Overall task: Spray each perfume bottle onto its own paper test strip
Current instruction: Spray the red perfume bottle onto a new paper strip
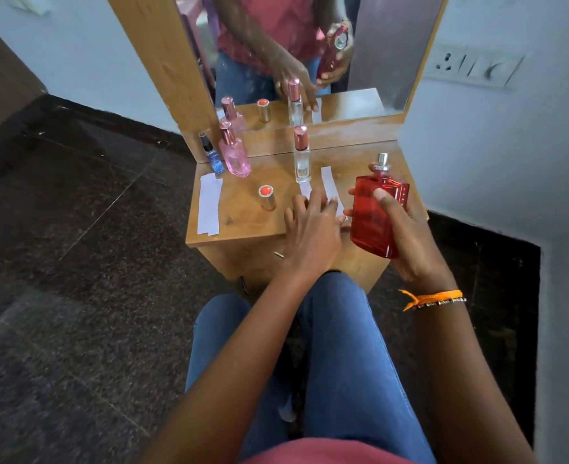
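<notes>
The red bottle, uncapped, is held closed in the right grip; the left grip is spread flat, open, on 2 strips on the desk.

On the counter, my cap stands between paper strips at left and the tall bottle behind-right.

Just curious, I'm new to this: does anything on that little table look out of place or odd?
Only small things: a loose cap stands alone mid-table, off the red bottle in the right hand, and the strips at the left edge overlap crookedly. No visible spill or damage.
</notes>
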Motion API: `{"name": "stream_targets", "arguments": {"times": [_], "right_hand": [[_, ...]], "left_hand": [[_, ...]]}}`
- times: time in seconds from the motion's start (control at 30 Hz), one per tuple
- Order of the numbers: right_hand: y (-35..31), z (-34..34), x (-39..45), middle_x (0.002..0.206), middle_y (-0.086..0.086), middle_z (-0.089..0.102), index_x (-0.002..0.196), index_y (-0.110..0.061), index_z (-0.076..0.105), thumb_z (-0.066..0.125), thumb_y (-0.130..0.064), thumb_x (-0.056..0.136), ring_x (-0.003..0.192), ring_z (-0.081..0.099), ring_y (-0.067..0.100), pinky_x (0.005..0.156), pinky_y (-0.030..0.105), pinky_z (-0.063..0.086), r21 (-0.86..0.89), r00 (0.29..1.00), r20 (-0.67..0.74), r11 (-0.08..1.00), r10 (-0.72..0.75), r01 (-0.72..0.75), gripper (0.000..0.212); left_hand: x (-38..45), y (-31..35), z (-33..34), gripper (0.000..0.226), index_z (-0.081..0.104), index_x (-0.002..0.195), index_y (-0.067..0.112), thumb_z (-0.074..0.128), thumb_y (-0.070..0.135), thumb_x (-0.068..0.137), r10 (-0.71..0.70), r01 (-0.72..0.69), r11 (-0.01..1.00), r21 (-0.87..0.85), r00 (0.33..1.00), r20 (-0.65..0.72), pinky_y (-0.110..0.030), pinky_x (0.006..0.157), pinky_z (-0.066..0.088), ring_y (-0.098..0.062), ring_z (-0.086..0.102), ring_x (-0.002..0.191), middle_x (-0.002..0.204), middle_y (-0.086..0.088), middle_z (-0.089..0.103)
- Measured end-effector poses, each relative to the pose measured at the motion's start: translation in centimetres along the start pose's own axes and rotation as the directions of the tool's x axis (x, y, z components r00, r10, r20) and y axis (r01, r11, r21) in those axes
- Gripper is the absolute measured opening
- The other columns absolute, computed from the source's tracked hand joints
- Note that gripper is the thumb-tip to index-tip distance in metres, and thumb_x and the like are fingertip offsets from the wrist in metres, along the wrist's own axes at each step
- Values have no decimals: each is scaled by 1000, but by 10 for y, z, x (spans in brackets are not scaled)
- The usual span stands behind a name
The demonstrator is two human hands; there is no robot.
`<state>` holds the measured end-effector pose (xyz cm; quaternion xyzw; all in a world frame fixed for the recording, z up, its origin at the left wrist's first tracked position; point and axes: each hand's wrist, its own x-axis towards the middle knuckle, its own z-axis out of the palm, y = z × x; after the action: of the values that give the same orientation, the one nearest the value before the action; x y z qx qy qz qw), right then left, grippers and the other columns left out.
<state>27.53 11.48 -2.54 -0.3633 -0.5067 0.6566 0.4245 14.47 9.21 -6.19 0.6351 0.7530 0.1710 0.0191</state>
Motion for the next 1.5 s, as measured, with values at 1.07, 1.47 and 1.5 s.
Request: {"name": "stream_targets", "arguments": {"times": [1.07,1.47,1.5], "right_hand": [[6,-25,-4,122,16,63,136,-21,45,50,-27,90,103,64,35,92,54,51,25,1000,18,1000,14,-14,46],[11,-4,-9,126,29,54,139,-29,39,75,-36,76,109,60,44,87,56,52,326,990,134,945,-50,4,73],[12,-2,-9,126,25,55,138,-28,41,74,-36,76,114,57,43,90,56,50,324,990,127,946,-59,15,71]], "left_hand": [[43,31,-5,28,63,111,6,53,-3,86,-239,160,930,-330,947,-213,-29,92,46,-23,48,112,116,-6,57],[13,-4,-50,24,68,93,11,62,-8,79,-274,133,757,-640,953,-126,-19,75,49,-16,64,87,103,-1,61],[11,-7,-53,25,69,93,12,62,-7,79,-276,137,746,-652,954,-115,-15,75,48,-15,64,86,103,-2,62]]}}
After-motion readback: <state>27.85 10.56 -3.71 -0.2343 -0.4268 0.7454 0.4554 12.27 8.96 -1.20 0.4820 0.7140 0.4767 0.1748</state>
